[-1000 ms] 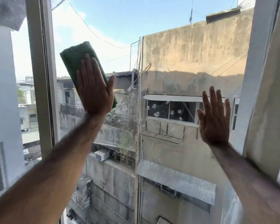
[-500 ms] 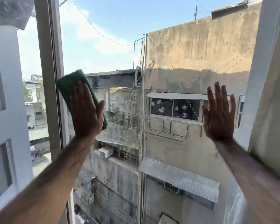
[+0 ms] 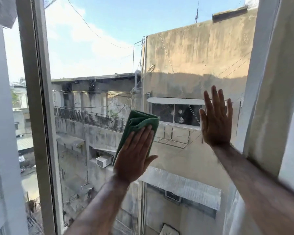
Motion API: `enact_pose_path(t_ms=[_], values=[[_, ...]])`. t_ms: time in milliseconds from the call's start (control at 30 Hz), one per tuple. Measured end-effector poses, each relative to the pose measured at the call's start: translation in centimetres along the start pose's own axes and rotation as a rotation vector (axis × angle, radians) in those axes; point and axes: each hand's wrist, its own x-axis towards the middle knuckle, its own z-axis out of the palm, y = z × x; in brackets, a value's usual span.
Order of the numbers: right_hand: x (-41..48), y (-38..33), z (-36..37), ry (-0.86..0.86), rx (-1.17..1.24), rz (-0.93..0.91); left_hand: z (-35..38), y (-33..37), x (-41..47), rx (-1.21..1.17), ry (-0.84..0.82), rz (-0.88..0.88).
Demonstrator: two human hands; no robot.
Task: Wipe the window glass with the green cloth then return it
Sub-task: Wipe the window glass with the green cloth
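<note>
A folded green cloth [image 3: 139, 122] lies flat against the window glass [image 3: 98, 53] near the pane's middle. My left hand [image 3: 134, 155] presses on it with the palm, fingers together and pointing up, covering the cloth's lower half. My right hand [image 3: 215, 121] rests flat on the glass at the right, fingers spread, holding nothing. Buildings show through the pane.
A grey vertical window frame [image 3: 36, 116] bounds the pane on the left, with another pane beyond it. A pale wall or frame [image 3: 270, 82] closes the right side, just beyond my right forearm.
My left hand slid the cloth from the upper left by the frame down and right to the middle of the pane. My right hand stayed put on the glass.
</note>
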Motion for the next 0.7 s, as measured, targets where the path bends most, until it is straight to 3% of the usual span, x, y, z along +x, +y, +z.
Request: enact_pose_path(t_ms=[67, 200, 300, 367, 467, 633, 700], values=[[0.1, 0.0, -0.1, 0.0, -0.004, 0.004, -0.6, -2.2, -0.5, -0.024, 0.015, -0.132], [-0.1, -0.3, -0.1, 0.009, -0.028, 0.016, -2.8, -6.7, 6.7, -0.068, 0.129, -0.617], [0.0, -0.5, -0.2, 0.01, -0.032, 0.016, -4.3, -7.0, 13.6, -0.097, 0.204, -0.726], [0.1, -0.5, -0.2, 0.015, -0.034, 0.015, -4.4, -5.3, 16.2, -0.096, 0.22, -0.644], [0.2, -0.4, -0.4, 0.021, -0.04, 0.01, -3.1, -1.2, 16.5, -0.088, 0.188, -0.311], [0.2, -0.5, -0.6, 0.023, -0.03, 0.064, -0.5, 3.1, 7.5, 0.0, 0.023, 0.205], [0.1, -0.6, -0.7, 0.024, -0.036, 0.101, -0.3, 2.3, 3.3, 0.043, -0.012, 0.304]])
